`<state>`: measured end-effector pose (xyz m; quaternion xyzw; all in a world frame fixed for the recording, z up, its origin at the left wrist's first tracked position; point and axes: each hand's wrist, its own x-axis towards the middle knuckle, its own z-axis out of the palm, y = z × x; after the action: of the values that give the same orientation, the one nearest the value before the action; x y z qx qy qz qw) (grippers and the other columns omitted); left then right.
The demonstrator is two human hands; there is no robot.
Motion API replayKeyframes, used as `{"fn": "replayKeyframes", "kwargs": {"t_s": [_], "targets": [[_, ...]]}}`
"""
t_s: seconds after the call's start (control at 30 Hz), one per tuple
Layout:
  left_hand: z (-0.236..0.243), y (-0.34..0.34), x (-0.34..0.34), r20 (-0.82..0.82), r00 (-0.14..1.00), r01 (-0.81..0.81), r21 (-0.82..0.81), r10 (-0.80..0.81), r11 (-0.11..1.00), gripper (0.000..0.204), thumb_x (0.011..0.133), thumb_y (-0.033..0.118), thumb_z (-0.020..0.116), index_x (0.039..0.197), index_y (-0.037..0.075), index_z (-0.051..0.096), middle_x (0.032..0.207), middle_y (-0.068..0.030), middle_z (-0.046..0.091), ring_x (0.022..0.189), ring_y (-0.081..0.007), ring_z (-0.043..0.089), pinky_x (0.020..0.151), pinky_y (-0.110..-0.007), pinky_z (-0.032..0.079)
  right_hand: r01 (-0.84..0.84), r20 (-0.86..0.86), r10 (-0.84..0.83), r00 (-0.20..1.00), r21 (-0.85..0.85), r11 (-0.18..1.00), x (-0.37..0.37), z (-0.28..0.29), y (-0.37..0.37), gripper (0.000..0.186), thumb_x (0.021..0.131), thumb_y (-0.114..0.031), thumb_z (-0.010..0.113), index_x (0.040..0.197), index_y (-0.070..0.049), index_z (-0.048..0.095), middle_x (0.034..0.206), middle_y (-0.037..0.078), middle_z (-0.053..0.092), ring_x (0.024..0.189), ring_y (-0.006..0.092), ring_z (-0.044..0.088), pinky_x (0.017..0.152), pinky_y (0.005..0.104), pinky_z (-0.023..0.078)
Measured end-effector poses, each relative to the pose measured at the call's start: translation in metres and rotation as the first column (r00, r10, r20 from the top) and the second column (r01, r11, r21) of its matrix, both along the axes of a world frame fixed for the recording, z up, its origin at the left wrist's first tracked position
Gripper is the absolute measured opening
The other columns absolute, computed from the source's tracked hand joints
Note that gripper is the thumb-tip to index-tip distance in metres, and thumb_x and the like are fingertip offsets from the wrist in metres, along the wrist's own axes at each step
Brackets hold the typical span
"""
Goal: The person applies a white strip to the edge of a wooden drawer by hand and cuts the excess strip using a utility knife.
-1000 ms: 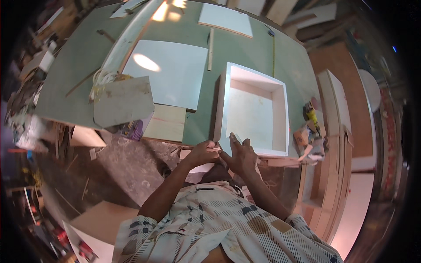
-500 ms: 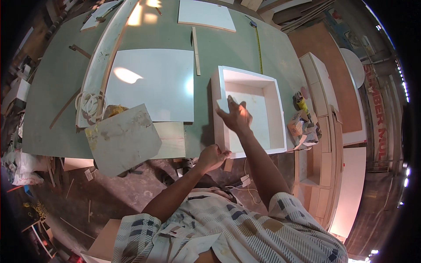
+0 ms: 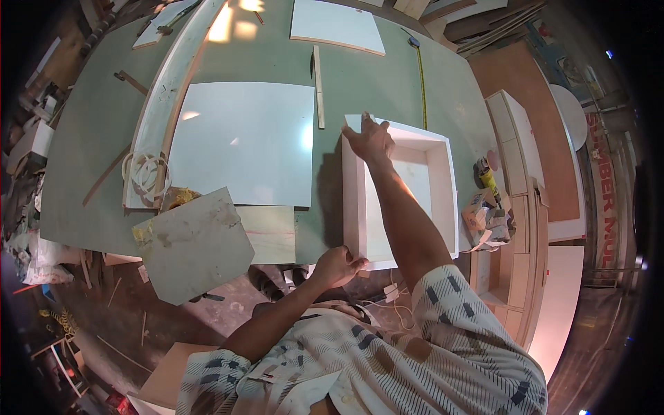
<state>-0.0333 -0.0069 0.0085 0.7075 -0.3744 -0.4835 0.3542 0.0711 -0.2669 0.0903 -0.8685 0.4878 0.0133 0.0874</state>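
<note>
A white open box (image 3: 415, 194) lies on the green worktable (image 3: 104, 166), right of centre. My left hand (image 3: 340, 266) has its fingers closed round the near-left corner of this box. At the far-left corner, my right hand (image 3: 371, 142) reaches over the left side with bent fingers on the rim; a pale shape under the fingertips is too hidden to name. Left of the box lie a large white panel (image 3: 242, 138) and, overhanging the front edge, a stained board (image 3: 194, 242). A yellow-bodied tool (image 3: 488, 185) and crumpled material (image 3: 484, 221) sit to the right.
A long rail (image 3: 166, 90) runs along the left, with coiled white cable (image 3: 145, 173). An extended tape measure (image 3: 422, 83), a narrow strip (image 3: 318, 90) and another panel (image 3: 335, 24) lie farther back. Wooden carcasses (image 3: 515, 145) and sheets stand at the right. Cables trail on the floor.
My right hand has moved forward along the box's left side to the far corner. My left hand has settled on the near-left corner. The camera's view has shifted.
</note>
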Motion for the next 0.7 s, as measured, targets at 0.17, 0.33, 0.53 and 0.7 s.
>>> {"fn": "replayKeyframes", "kwargs": {"t_s": [0.17,0.33,0.53,0.7], "targets": [[0.014,0.0,-0.001,-0.048,0.999,0.003,-0.004,-0.003,1.0,0.059,0.09,0.054,0.073,0.094,-0.005,0.07,0.096,-0.0218,0.075,0.092,-0.0343,0.073,0.083,-0.04,0.057,-0.038,0.051,0.037,0.998,0.007,0.999,0.002,-0.018,-0.042,0.092,0.084,-0.066,0.062,0.158,-0.016,0.04,0.147,0.021,0.052,0.122,0.0355,0.061,0.104,0.0411,0.049],[0.012,0.003,-0.007,-0.01,0.996,-0.094,-0.026,0.094,0.995,0.059,0.09,0.053,0.074,0.094,-0.006,0.069,0.095,-0.022,0.075,0.092,-0.0328,0.074,0.083,-0.039,0.057,-0.008,0.013,0.008,1.0,0.028,1.0,-0.004,-0.014,-0.035,0.092,0.085,-0.068,0.06,0.157,-0.015,0.041,0.147,0.015,0.054,0.124,0.035,0.059,0.104,0.0419,0.049],[-0.001,0.007,-0.008,0.002,0.995,-0.099,-0.092,0.1,0.991,0.054,0.09,0.05,0.075,0.09,-0.004,0.069,0.092,-0.0208,0.075,0.088,-0.0321,0.074,0.08,-0.039,0.057,-0.086,-0.081,0.102,0.991,0.182,0.979,-0.055,0.029,0.027,0.091,0.08,-0.066,0.064,0.151,-0.009,0.051,0.134,0.015,0.067,0.121,0.0301,0.065,0.104,0.0431,0.05],[-0.011,0.01,-0.02,-0.012,0.992,-0.123,-0.212,0.124,0.969,0.053,0.091,0.05,0.072,0.089,-0.003,0.067,0.084,-0.0208,0.072,0.082,-0.0387,0.071,0.074,-0.045,0.054,-0.042,-0.055,0.058,0.997,0.248,0.968,-0.123,0.025,0.068,0.097,0.074,-0.066,0.071,0.148,-0.007,0.053,0.132,0.015,0.069,0.12,0.0264,0.067,0.102,0.0393,0.051]]}}
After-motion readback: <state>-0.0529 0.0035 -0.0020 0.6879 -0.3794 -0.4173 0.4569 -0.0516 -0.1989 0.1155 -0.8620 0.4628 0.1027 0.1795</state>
